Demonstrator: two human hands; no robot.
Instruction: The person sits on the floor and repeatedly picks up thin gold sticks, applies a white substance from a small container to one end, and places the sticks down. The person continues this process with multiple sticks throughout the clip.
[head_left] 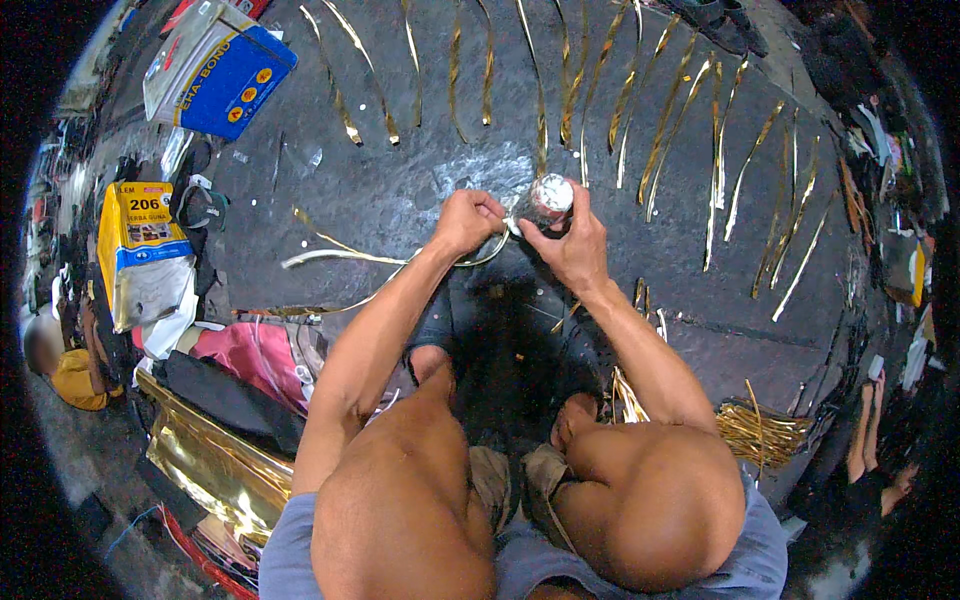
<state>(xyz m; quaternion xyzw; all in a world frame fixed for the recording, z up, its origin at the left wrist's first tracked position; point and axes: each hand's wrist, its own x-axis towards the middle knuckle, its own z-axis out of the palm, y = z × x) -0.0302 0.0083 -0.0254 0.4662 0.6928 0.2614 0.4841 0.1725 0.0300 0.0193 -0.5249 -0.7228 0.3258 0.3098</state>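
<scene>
Squatting over a dark floor (400, 190), the person works with both hands close together just above the picture's centre. Left hand (466, 220) is closed, its fingers pinching one end of a thin gold strip (345, 257); that strip runs long and low from the hand toward nine o'clock, curving gently, its far end lying flat on the floor. Right hand (575, 245) wraps around a small round can (549, 198) with a white, smeared top, fingers curled against its side; the can stands roughly upright, mouth facing the camera, just beside the left hand at its three o'clock.

Around twelve o'clock, many cut gold strips (660, 120) lie in a fan across the floor, their long axes pointing outward toward the rim, spread from eleven to three o'clock. A loose bundle of gold strips (760, 430) sits at four o'clock, beside the right knee.

At eleven o'clock lies a flat rectangular package (225, 70), blue with a grey-white panel and yellow round marks. At nine o'clock stands a bag-shaped package (145, 255), yellow at the top, blue band, silver-white below. At eight o'clock a sheet of crinkled gold foil (215, 465) lies folded, near pink cloth (250, 355).
</scene>
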